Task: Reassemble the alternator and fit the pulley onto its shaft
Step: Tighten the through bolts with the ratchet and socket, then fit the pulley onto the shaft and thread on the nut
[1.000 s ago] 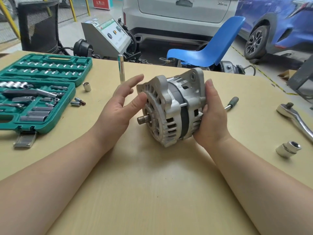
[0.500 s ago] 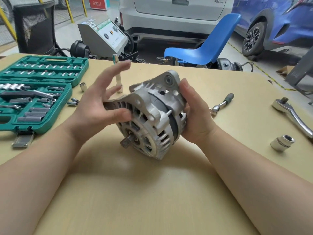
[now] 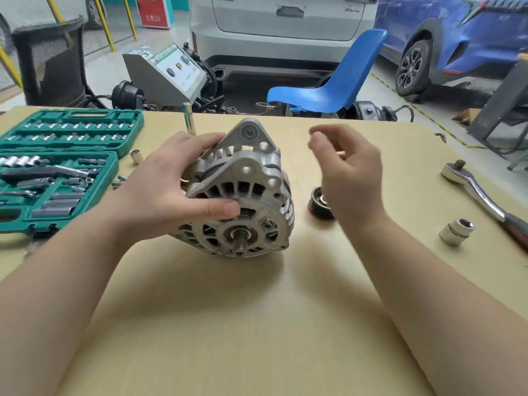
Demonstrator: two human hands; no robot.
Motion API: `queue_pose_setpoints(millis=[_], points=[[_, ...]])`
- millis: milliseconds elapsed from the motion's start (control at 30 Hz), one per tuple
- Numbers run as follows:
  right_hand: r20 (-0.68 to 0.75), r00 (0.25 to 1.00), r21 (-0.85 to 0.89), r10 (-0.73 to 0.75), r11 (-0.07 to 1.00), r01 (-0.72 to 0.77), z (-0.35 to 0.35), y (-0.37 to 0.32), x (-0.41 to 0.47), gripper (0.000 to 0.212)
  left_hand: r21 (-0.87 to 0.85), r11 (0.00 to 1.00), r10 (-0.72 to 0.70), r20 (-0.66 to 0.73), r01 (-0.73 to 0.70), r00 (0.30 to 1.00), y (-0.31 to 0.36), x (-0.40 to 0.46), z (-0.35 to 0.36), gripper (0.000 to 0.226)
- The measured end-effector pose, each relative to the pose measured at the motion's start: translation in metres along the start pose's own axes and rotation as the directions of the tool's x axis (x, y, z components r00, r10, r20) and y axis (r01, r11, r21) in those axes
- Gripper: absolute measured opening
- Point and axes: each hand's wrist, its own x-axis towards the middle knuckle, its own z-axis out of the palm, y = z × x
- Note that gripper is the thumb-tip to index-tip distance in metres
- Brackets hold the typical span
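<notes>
We have turned the alternator (image 3: 240, 192) shaft-first toward us on the desk (image 3: 257, 324); our left hand (image 3: 168, 190) grips it, while our right hand (image 3: 347, 172) has let go, fingers loosely curled above the pulley (image 3: 318, 202)

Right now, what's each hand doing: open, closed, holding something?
Left hand: grips the alternator, thumb across its front face.
Right hand: off the alternator, fingers loosely curled, holding nothing; blurred.

Pulley (image 3: 319, 203) right of alternator (image 3: 243, 195)
</notes>
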Motion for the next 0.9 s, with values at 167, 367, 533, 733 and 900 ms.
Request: queue_pose_setpoints(millis=[167, 367, 533, 733, 900], points=[[0.202, 0.901, -0.748, 0.385, 0.654, -0.112, -0.044, 0.007, 0.028, 0.040, -0.017, 1.000, 0.016, -0.157, -0.019, 0.987, 0.004, -0.001, -0.005, 0.066], [0.379, 0.790, -0.864, 0.482, 0.491, 0.115, -0.036, 0.017, 0.017, 0.042, -0.178, 0.984, -0.038, -0.261, -0.009, 0.965, 0.000, -0.005, 0.001, 0.038], [0.407, 0.797, -0.820, 0.446, 0.563, 0.104, -0.038, 0.020, 0.016, 0.041, -0.511, 0.848, -0.214, -0.079, 0.145, 0.974, 0.001, -0.002, 0.003, 0.025], [0.480, 0.813, -0.686, 0.330, 0.719, 0.113, -0.027, 0.025, 0.013, 0.028, -0.447, 0.892, -0.196, -0.237, 0.072, 0.952, 0.004, -0.003, 0.008, 0.016], [0.454, 0.811, -0.710, 0.368, 0.699, 0.080, -0.022, 0.031, 0.013, 0.026, -0.501, 0.860, -0.229, -0.214, 0.094, 0.950, 0.008, 0.001, 0.004, 0.016]])
